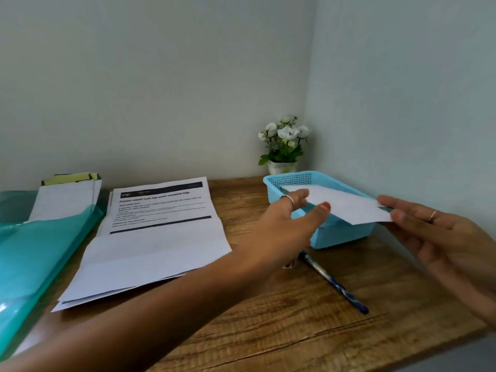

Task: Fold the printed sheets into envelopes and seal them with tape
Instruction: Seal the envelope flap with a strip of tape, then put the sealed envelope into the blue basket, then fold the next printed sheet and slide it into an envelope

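Pen point(332, 281) (blue) beside basket point(341, 234) — flowers point(285, 140) behind.

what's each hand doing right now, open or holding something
Left hand: pinches the near-left edge of the folded white paper over the blue basket.
Right hand: fingers hold the paper's right corner.

Printed sheets point(150, 237) left on desk point(295, 318), basket point(335, 234) right, pen point(332, 281) before it, plant point(284, 143) behind.
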### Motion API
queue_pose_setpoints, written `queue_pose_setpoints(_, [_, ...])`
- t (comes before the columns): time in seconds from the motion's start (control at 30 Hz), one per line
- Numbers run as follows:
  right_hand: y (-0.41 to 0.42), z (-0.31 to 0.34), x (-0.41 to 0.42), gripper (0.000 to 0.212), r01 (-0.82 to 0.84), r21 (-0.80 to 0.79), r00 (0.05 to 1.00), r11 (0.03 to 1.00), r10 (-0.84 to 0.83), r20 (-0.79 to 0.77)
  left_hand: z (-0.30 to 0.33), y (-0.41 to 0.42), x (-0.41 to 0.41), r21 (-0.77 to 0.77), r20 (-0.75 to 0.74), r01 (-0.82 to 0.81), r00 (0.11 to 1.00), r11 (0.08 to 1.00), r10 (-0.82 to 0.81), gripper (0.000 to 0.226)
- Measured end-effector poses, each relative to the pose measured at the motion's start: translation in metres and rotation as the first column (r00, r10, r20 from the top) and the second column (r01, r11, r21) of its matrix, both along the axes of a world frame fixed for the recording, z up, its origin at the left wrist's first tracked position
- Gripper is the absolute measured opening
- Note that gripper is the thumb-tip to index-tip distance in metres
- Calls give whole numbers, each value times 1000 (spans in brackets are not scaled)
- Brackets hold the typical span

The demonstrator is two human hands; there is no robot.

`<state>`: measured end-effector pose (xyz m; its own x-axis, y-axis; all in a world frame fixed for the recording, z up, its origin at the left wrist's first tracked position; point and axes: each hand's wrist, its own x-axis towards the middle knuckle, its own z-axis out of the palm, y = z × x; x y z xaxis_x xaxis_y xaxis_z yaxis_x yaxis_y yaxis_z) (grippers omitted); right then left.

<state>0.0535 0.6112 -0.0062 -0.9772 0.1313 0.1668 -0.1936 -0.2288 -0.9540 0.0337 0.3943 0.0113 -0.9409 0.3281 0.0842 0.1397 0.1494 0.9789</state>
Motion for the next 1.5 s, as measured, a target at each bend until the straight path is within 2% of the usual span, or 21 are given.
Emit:
queue_pose_setpoints(0.03, [2,-1,1,44,-14,7,1000,1000,14,20,-2,-1,-1,-11,3,-8,1000,1000,8,54])
queue_pose_setpoints(0.13, [9,-6,-2,75,-60,65,995,996,54,82,-5,-6,-2,-42,3,-40,999,998,40,50])
queue_pose_setpoints(0.23, [7,-4,-5,96,-43,101,996,994,34,87,-4,-11,-3,-68,-1,-77,997,995,77,45])
queue_pose_setpoints(0.3, [4,-1,-4,87,-16,133,997,991,5,78,-4,-14,-3,-78,5,-93,996,993,94,43])
queue_pose_setpoints(0.37, [1,2,-3,62,45,246,995,968,-64,72,-3,-18,-2,-70,13,-97,995,993,98,41])
queue_pose_setpoints(0.43, [3,3,-5,54,163,501,978,850,-207,32,-3,-23,0,-67,16,-105,994,992,106,37])
queue_pose_setpoints(0.53, [1,2,-6,67,337,780,916,528,-375,-142,-2,-35,5,-83,-3,-144,990,986,144,26])
queue_pose_setpoints(0.6, [4,1,-5,81,438,856,848,273,-441,-294,0,-43,7,-79,0,-168,986,983,169,24])
queue_pose_setpoints(0.63, [5,-2,-7,84,479,858,818,186,-449,-359,1,-48,9,-82,0,-188,982,979,188,23])
queue_pose_setpoints(0.67, [5,-3,-8,84,500,854,802,147,-451,-392,2,-52,10,-82,-1,-204,979,976,204,22])
queue_pose_setpoints(0.83, [-55,25,-1,55,576,811,790,102,-325,-520,5,-72,14,-89,-16,-273,962,958,272,20])
queue_pose_setpoints(0.9, [-86,36,0,44,550,826,827,126,-224,-516,4,-82,15,-103,-30,-294,956,950,293,21])
queue_pose_setpoints(1.03, [-139,40,-7,40,429,887,901,170,-8,-434,0,-106,18,-168,-96,-364,931,916,352,22])
queue_pose_setpoints(1.2, [-189,32,-31,41,280,954,937,108,187,-296,-4,-149,13,-331,-206,-478,878,814,433,32])
queue_pose_setpoints(1.4, [-231,20,-71,43,109,994,958,8,267,-107,-1,-203,-10,-442,-173,-548,829,710,532,38])
queue_pose_setpoints(1.5, [-247,23,-89,43,27,1000,970,0,242,-26,0,-224,-26,-419,-151,-604,782,678,605,32])
